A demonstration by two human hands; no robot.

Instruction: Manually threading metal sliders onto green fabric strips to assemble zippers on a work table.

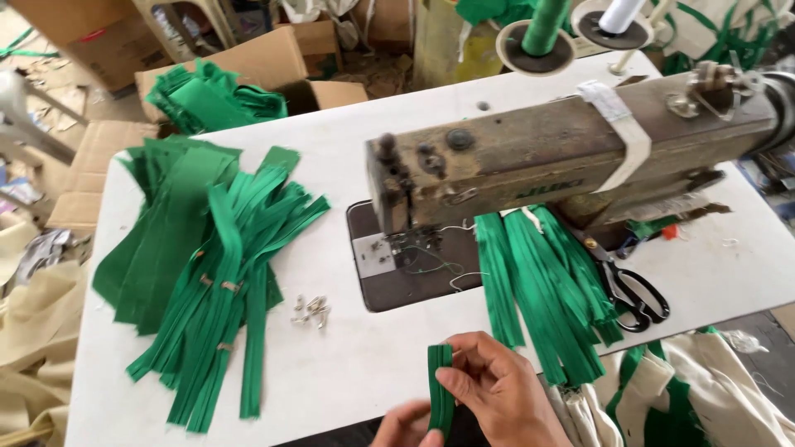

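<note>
At the table's near edge my right hand (pixel 499 391) pinches the top of a short green zipper strip (pixel 440 382) held upright. My left hand (pixel 407 425), mostly cut off by the frame's bottom, grips the strip's lower end. A small heap of metal zipper sliders (pixel 311 310) lies on the white table (pixel 356 364) to the upper left of my hands. Behind the hands stands an old grey-brown sewing machine (pixel 538 153), its needle area (pixel 406 244) over a dark plate.
A big pile of green zipper strips and fabric bands (pixel 203 265) covers the table's left. More green strips (pixel 551 285) hang under the machine arm, beside black scissors (pixel 633 290). Thread cones (pixel 546 25) stand behind. Cardboard boxes with green cloth (pixel 207 95) sit past the far edge.
</note>
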